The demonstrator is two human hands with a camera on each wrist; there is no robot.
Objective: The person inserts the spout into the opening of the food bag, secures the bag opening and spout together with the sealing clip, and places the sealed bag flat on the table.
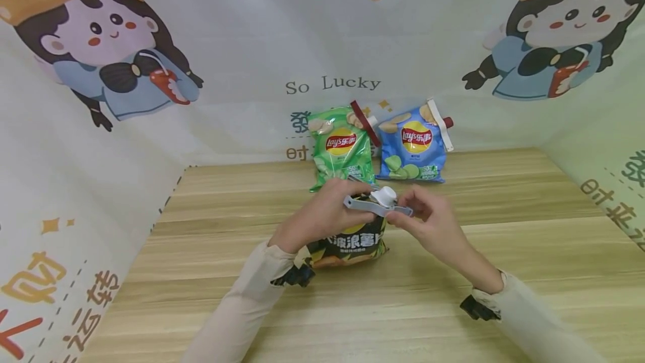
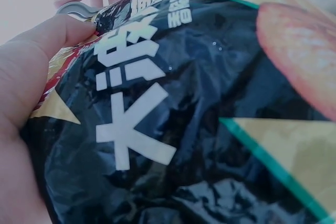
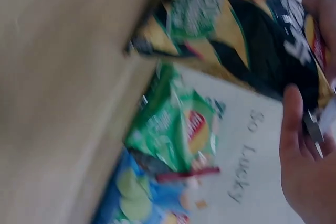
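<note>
A black bag of potato chips [image 1: 353,248] with white lettering is held up over the table, its top towards the hands. My left hand [image 1: 325,212] grips the bag near its top edge; in the left wrist view the thumb lies along the side of the bag [image 2: 194,93]. A grey sealing clip [image 1: 365,206] with a white spout cap [image 1: 385,196] sits across the bag's top. Its right end is pinched between the thumb and fingers of my right hand [image 1: 435,220]. Whether the clip's two bars are closed cannot be made out.
Behind the hands, a green chip bag [image 1: 335,156] with a dark red and white clip [image 1: 365,123] leans on the printed backdrop. Right of it leans a blue chip bag [image 1: 410,153] with a white clip [image 1: 440,126] and red cap. All are on a wooden table [image 1: 201,273].
</note>
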